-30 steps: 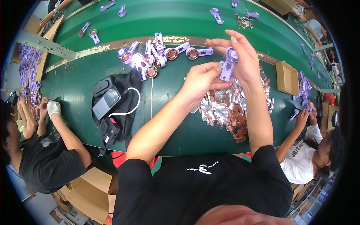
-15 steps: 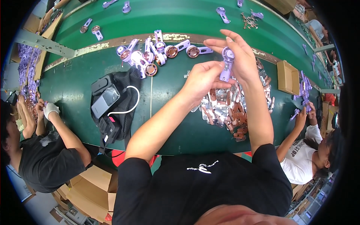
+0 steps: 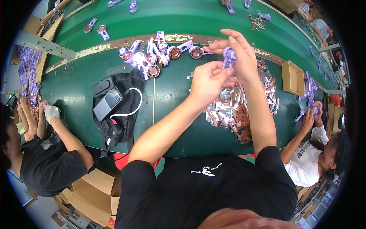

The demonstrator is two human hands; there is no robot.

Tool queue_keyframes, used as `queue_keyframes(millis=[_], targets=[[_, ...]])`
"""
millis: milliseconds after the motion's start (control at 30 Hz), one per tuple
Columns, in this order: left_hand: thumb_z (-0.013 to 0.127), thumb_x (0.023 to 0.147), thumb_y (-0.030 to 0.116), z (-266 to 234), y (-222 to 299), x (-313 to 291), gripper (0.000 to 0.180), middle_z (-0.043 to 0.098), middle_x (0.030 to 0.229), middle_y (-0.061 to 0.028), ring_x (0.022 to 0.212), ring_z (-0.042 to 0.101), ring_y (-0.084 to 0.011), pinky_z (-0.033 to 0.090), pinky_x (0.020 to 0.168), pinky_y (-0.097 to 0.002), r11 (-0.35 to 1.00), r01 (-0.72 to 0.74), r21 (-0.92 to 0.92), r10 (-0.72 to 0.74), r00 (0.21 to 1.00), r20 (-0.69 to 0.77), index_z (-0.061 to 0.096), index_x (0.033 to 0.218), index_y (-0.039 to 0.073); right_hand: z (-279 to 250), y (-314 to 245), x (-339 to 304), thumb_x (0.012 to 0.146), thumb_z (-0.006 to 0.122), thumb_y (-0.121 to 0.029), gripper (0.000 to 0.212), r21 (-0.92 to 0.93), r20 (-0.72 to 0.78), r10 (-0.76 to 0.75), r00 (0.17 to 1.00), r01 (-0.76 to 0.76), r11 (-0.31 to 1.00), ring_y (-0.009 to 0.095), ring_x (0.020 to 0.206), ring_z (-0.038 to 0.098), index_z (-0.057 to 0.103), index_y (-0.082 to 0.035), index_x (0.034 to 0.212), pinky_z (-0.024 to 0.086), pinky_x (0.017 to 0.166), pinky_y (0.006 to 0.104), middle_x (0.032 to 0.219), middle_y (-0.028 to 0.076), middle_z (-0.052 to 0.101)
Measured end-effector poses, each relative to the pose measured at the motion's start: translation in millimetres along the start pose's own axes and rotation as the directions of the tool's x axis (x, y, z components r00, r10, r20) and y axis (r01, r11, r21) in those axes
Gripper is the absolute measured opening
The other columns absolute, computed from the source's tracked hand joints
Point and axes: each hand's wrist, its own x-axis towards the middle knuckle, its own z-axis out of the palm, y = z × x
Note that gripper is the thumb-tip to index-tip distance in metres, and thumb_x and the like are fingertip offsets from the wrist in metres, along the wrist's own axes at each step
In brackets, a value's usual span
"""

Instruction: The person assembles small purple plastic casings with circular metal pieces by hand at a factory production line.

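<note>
Above the bench, my left hand point(image 3: 207, 81) is closed in a pinch on the handle of a purple plastic part point(image 3: 229, 54) with a round head and a flat handle. My right hand point(image 3: 244, 57) is beside the round head, its fingers stretched out toward the left; whether it bears any of the part's weight I cannot tell. Below both hands lies a heap of shiny silver and copper-coloured elongated pieces point(image 3: 233, 110), partly hidden by my right forearm. Several similar purple parts with copper-coloured rings point(image 3: 153, 71) lie together left of my hands.
A black mesh bag point(image 3: 131, 82) with a grey device point(image 3: 108, 103) and white cable lies left. An open cardboard box point(image 3: 292, 78) stands right. Beyond the worn ledge, a green conveyor belt point(image 3: 171, 19) carries purple parts and a screw pile point(image 3: 257, 22). Co-workers sit on both sides.
The purple part has shifted slightly left and up, and my left thumb now lies over its handle. Parts on the belt have moved right. Another person's hand now touches one at the far edge.
</note>
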Motion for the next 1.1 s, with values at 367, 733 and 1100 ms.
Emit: queue_keyframes(millis=[367, 733, 1100], targets=[[0.071, 0.097, 0.005, -12, -5, 19, 0.013, 0.080, 0.090, -0.0094, 0.085, 0.078, -0.0138, 0.061, 0.076, -0.0309, 0.861, -0.280, 0.425, 0.327, 0.944, -0.039, 0.073, 0.104, -0.006, 19, 1, -9, 0.109, 0.044, -0.004, 0.023, -0.237, 0.102, -0.414, 0.905, 0.426, 0.873, 0.024, 0.086, 0.076, 0.051, 0.003, 0.130, 0.056, 0.106, 0.0456, 0.089, 0.012, 0.069], [0.065, 0.107, 0.022, -1, 14, 45, 0.026, 0.074, 0.085, -0.0089, 0.071, 0.071, -0.0123, 0.059, 0.065, -0.0259, 0.933, -0.135, 0.334, 0.140, 0.990, 0.008, 0.066, 0.097, -0.002, 1, -1, 32, 0.107, 0.049, -0.007, 0.017, -0.060, -0.126, -0.360, 0.924, 0.355, 0.933, 0.017, 0.073, 0.067, 0.057, 0.002, 0.120, 0.060, 0.091, 0.0418, 0.083, 0.009, 0.066], [0.075, 0.100, 0.036, 0, 35, 64, 0.033, 0.076, 0.084, -0.0055, 0.071, 0.068, -0.0082, 0.048, 0.066, -0.0217, 0.935, -0.084, 0.345, 0.077, 0.996, 0.034, 0.066, 0.085, 0.008, -10, -20, 57, 0.107, 0.044, -0.006, 0.020, -0.045, -0.269, -0.274, 0.923, 0.272, 0.961, 0.018, 0.059, 0.059, 0.050, 0.001, 0.125, 0.054, 0.061, 0.0317, 0.078, 0.010, 0.061]])
